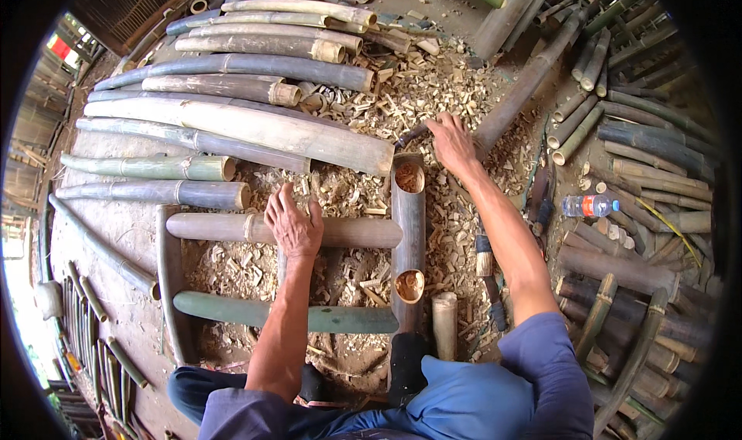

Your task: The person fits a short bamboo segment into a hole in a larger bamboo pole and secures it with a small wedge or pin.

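Note:
My left hand (295, 225) lies with its fingers spread on a brown bamboo pole (355, 233). That pole's right end meets a thick upright bamboo post (408, 231) with two carved openings. A green bamboo pole (348, 319) runs below it, and a bamboo side piece (171, 285) stands at their left ends. Beyond the post's far end, my right hand (454, 144) has its fingers curled at the end of a dark, short rod-like handle (411, 136). The fingers partly hide that end, and what the handle belongs to cannot be made out.
Wood chips (440, 84) cover the ground. Several bamboo poles (255, 131) lie at the far left; more bamboo pieces (649, 169) are stacked at right, near a plastic bottle (589, 206). Dark-wrapped tools (488, 277) and a short bamboo stump (444, 324) are beside the post.

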`<action>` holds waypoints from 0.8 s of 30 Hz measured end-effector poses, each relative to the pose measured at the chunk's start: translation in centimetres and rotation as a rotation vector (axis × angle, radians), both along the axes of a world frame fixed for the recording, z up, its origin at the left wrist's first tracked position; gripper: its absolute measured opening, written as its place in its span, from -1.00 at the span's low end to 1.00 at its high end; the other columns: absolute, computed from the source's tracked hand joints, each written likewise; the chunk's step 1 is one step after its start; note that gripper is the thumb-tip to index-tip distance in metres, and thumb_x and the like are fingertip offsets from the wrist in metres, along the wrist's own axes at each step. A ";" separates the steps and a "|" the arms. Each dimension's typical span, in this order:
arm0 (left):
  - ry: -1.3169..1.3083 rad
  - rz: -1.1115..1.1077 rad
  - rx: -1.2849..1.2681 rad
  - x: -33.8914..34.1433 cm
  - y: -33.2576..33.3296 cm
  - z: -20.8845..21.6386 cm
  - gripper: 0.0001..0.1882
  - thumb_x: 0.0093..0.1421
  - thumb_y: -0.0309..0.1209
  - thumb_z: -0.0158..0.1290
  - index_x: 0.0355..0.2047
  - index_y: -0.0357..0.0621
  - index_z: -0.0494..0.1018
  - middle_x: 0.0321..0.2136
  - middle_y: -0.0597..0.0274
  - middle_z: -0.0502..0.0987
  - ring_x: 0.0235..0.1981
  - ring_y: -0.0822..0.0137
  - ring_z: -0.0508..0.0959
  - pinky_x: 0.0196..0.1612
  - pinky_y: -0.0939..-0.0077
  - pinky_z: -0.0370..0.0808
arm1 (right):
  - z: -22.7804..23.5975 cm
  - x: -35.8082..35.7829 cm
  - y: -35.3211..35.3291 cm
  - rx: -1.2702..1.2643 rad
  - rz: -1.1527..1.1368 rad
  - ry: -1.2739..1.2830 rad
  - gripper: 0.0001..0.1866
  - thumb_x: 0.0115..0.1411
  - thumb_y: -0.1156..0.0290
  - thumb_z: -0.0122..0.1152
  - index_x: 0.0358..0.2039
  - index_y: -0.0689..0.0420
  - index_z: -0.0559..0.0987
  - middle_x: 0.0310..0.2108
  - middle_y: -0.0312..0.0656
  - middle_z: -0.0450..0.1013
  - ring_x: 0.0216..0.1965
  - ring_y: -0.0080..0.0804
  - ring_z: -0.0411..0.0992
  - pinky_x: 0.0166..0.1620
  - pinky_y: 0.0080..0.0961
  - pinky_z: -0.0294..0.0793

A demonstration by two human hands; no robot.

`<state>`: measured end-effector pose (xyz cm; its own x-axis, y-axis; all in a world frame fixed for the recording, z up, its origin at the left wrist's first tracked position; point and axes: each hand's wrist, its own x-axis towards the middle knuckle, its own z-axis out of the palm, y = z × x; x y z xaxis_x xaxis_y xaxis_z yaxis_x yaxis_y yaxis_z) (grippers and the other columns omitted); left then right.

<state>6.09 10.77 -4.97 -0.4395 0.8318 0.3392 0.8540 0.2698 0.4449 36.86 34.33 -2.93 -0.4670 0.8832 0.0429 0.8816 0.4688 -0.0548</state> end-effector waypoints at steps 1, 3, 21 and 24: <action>-0.012 -0.010 -0.007 0.5 0.1 0.1 -0.43 0.29 -0.16 0.14 0.22 -0.18 0.36 0.05 -0.04 0.47 0.18 -0.05 0.42 0.28 -0.02 0.27 | -0.8 0.2 1.2 0.049 0.034 -0.025 -0.61 0.28 0.60 0.13 0.10 0.08 0.61 0.14 0.01 0.39 0.18 -0.02 0.37 0.20 0.11 0.44; 0.008 -0.017 -0.032 -0.1 -0.3 0.6 -0.42 0.26 -0.17 0.18 0.20 -0.19 0.36 0.03 -0.05 0.48 0.17 -0.06 0.42 0.29 -0.02 0.26 | -1.9 -1.7 2.4 0.079 0.099 -0.110 -0.63 0.32 0.60 0.07 0.08 0.05 0.63 0.17 -0.04 0.39 0.20 -0.02 0.36 0.27 0.10 0.39; -0.073 -0.009 0.043 -0.9 -0.5 -0.7 -0.45 0.25 -0.10 0.12 0.16 -0.12 0.39 0.02 -0.04 0.47 0.15 -0.03 0.40 0.26 -0.06 0.30 | 14.2 12.6 -18.3 0.162 -0.163 0.147 -0.68 0.23 0.44 0.40 0.00 0.18 0.66 -0.16 -0.11 0.62 -0.23 -0.24 0.58 -0.09 -0.28 0.56; -0.229 0.117 0.056 -1.7 -1.0 -0.2 -0.42 0.23 -0.09 0.14 0.17 -0.14 0.38 0.03 0.00 0.47 0.15 0.03 0.40 0.22 -0.06 0.36 | 15.6 12.4 -24.6 0.052 -0.221 0.382 -0.70 0.25 0.41 0.41 -0.02 0.18 0.69 -0.16 -0.08 0.64 -0.24 -0.29 0.59 -0.12 -0.33 0.59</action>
<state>4.42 9.80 -5.18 -0.6018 0.7537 0.2641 0.6941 0.3300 0.6398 49.24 9.69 12.72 -0.2092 0.9521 0.2231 0.8821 0.2823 -0.3771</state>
